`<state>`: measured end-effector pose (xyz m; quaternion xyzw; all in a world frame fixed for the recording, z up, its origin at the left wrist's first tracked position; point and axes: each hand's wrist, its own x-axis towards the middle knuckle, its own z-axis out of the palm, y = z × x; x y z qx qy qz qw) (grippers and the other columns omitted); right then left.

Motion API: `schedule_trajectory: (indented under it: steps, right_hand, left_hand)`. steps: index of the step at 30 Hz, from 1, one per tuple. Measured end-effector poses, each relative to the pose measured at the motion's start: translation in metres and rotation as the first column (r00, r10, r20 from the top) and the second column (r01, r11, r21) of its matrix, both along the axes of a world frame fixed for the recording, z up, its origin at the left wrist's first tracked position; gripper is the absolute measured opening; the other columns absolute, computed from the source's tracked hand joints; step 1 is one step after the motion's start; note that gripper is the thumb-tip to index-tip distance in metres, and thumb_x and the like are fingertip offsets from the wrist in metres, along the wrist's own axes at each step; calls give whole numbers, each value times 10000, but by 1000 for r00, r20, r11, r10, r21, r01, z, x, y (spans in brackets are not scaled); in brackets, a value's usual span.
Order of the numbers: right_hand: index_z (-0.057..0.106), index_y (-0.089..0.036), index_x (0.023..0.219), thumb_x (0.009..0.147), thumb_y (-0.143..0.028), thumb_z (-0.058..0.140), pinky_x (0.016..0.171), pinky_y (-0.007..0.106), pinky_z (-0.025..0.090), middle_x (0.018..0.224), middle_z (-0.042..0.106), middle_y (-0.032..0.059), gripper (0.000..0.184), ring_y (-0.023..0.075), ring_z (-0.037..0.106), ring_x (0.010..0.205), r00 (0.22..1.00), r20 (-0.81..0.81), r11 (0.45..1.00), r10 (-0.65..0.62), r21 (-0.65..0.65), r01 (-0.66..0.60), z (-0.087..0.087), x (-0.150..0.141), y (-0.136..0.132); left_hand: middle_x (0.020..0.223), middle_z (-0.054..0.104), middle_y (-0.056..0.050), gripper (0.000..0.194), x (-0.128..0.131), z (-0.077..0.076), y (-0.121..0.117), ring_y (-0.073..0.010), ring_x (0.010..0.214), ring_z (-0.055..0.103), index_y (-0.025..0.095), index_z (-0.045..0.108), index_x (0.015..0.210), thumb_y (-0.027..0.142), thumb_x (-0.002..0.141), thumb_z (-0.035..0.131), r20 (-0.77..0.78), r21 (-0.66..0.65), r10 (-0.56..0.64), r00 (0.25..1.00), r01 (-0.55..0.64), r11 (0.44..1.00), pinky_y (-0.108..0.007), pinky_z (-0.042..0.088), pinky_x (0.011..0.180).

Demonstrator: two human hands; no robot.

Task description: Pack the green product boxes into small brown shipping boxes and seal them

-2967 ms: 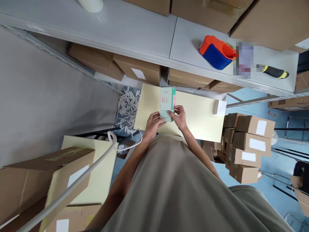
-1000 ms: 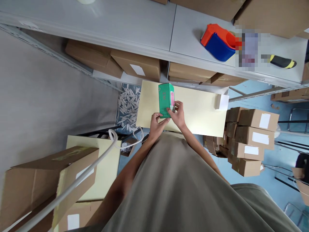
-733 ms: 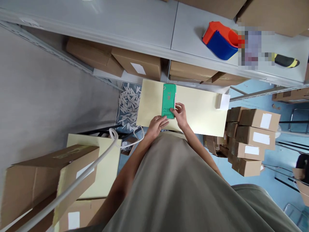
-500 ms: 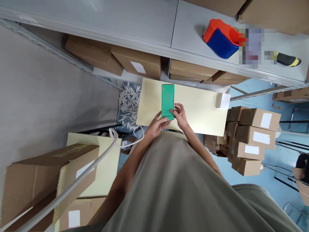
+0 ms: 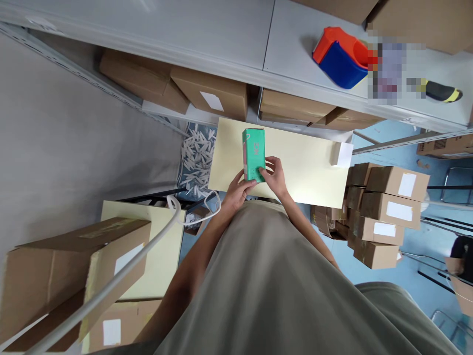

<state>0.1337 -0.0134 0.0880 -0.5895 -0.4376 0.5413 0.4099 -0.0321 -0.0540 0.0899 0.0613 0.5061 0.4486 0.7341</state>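
Both hands hold a green printed carton (image 5: 254, 150) over the pale yellow tabletop (image 5: 299, 172). My left hand (image 5: 236, 192) supports its lower left corner, with the thumb along the bottom edge and the other fingers partly hidden behind it. On the right side, my right hand (image 5: 274, 176) grips the lower edge, its thumb on the printed front. The carton is turned a little, so its narrow left side shows along with the front. A small white box (image 5: 342, 154) stands at the table's right end.
A grey shelf (image 5: 207, 39) crosses the top, bearing a red and blue tape dispenser (image 5: 342, 58) and a black-yellow handled tool (image 5: 441, 91). Stacked cardboard boxes (image 5: 391, 207) stand right. White pieces (image 5: 197, 158) lie left of the table. A white tube (image 5: 121, 268) crosses near an open carton (image 5: 66, 276).
The green carton has turned slightly, bringing its left side into view, and has shifted a little left. Both hands have kept hold of it.
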Motion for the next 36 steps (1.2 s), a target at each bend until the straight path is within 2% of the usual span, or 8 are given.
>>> schedule_trajectory:
  steps: [4, 7, 10, 14, 20, 28, 32, 36]
  right_hand:
    - [416, -338, 1476, 857, -611, 845, 995, 505, 643, 1508, 592, 141, 802, 318, 681, 1265, 983, 184, 997, -8, 79, -7, 11, -17, -5]
    - [408, -335, 1457, 822, -545, 876, 1042, 531, 622, 1505, 587, 137, 816, 329, 659, 1291, 967, 253, 996, -32, 83, 11, 9, -25, -4]
    - [417, -321, 1373, 795, -465, 870, 1047, 521, 615, 1429, 613, 118, 748, 298, 687, 1210, 973, 218, 997, -74, 26, 70, -1, -23, 2]
    - [417, -325, 1269, 771, -502, 885, 947, 443, 655, 1291, 667, 71, 706, 254, 713, 1130, 992, -35, 986, -122, -120, 117, -13, -10, 7]
    - [427, -337, 1228, 712, -603, 936, 848, 385, 665, 1216, 716, 34, 771, 241, 721, 1084, 966, -235, 969, -107, -243, 48, -17, 6, 0]
    - [458, -333, 1216, 704, -669, 940, 953, 453, 651, 1204, 703, 46, 780, 266, 711, 1137, 973, -231, 988, 20, -143, -54, -16, 10, 2]
    - [486, -316, 1198, 754, -666, 911, 1020, 450, 624, 1361, 632, 86, 707, 276, 682, 1249, 996, -92, 998, -1, -63, -5, -3, 5, 1]
    - [474, -324, 1251, 766, -614, 906, 983, 446, 627, 1434, 592, 93, 711, 277, 679, 1219, 998, 52, 998, -19, -52, 22, 11, -9, -2]
  left_hand:
    - [1134, 755, -25, 892, 5, -3, -3, -236, 1100, 782, 255, 635, 1399, 124, 591, 987, -272, 60, 58, 960, -43, 997, -412, 615, 1080]
    - [1241, 692, -46, 933, 9, 0, -5, -231, 1058, 776, 263, 619, 1384, 127, 547, 1008, -371, 137, 57, 927, -5, 991, -394, 629, 1017]
    - [1353, 663, -58, 907, 10, 5, -7, -247, 1125, 770, 309, 589, 1398, 186, 605, 1013, -334, 149, 15, 942, 37, 988, -425, 629, 1042]
    - [1264, 738, -41, 789, 2, 8, -6, -262, 1160, 776, 334, 554, 1388, 332, 732, 993, -100, -5, -39, 994, 39, 999, -508, 625, 1084]
    - [1132, 810, -59, 654, -6, 2, -4, -246, 1082, 800, 246, 632, 1261, 260, 719, 998, 94, -115, -101, 990, 112, 987, -492, 579, 1168]
    - [1043, 804, -26, 637, 1, 0, -3, -225, 1111, 792, 238, 621, 1270, 65, 727, 906, 83, -141, -61, 995, 72, 987, -454, 557, 1192]
    - [986, 770, 13, 727, 5, -4, -2, -200, 1063, 783, 253, 566, 1263, 22, 665, 909, -43, -125, 20, 999, -25, 992, -456, 566, 1170]
    - [1027, 722, 36, 764, 9, -3, -4, -181, 1020, 765, 281, 554, 1243, 60, 621, 939, -214, -75, 35, 976, -52, 996, -436, 587, 1117]
